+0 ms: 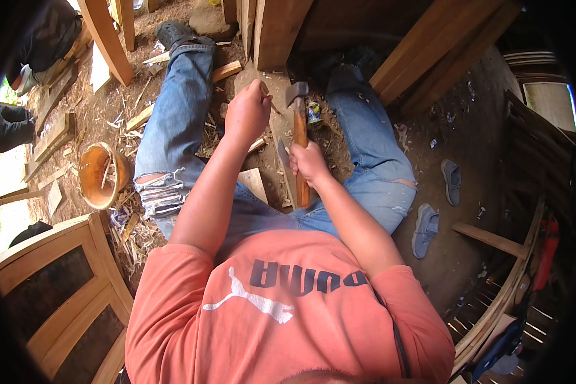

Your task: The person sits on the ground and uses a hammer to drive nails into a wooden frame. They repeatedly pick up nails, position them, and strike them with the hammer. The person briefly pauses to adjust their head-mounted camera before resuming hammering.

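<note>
Between my outstretched legs lies a narrow wooden plank (279,125). My right hand (310,163) is wrapped round the wooden handle of a hammer (300,125), its dark metal head pointing away from me. A pointed metal blade (283,155) shows just left of that hand; whether the hand touches it or it rests on the plank, I cannot tell. My left hand (248,114) is closed above the plank's far part, left of the hammer head. A thin brown stick-like piece (275,109) pokes out from its fingers, mostly hidden by them.
An orange-brown bucket (86,176) stands left of my leg among wood shavings and offcuts. A panelled wooden frame (57,281) is at lower left. Upright timbers (278,32) rise ahead. Blue-grey shoes (425,230) lie at right. Another person's legs (13,125) show at far left.
</note>
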`<state>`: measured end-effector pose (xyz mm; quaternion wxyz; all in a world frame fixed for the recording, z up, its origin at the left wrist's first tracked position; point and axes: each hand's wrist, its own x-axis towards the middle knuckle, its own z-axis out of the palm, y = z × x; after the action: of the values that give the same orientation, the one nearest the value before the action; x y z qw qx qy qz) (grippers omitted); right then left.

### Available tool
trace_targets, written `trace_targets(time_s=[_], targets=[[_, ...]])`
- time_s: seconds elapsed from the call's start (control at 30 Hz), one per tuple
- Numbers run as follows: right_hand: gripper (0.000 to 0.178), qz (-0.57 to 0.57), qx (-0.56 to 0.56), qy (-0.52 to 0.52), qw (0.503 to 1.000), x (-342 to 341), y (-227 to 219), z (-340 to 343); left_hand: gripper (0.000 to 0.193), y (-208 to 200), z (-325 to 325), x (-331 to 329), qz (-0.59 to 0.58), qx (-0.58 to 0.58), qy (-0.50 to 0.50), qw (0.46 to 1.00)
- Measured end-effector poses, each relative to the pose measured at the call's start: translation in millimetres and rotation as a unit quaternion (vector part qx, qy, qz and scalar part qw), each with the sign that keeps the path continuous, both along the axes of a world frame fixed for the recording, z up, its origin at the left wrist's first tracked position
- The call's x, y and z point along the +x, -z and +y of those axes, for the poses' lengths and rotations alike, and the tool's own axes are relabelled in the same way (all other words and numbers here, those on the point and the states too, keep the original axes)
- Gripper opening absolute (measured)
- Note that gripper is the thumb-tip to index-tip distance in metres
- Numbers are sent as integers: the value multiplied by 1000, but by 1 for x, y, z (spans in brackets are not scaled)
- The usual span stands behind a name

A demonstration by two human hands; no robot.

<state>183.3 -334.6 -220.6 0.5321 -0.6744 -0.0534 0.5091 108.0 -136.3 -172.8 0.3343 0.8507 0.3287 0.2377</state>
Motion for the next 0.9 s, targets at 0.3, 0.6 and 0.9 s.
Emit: trace_targets(time_s=[0.3,0.6,0.9], targets=[[23,-13,-73,-45,996,-10,16,3,20,4,-3,7,15,14,-5,1000],[8,2,105,9,994,4,2,1,21,5,-3,6,8,5,-11,1000],[17,30,-55,-22,998,-7,24,7,23,8,-3,8,-3,4,-22,1000]])
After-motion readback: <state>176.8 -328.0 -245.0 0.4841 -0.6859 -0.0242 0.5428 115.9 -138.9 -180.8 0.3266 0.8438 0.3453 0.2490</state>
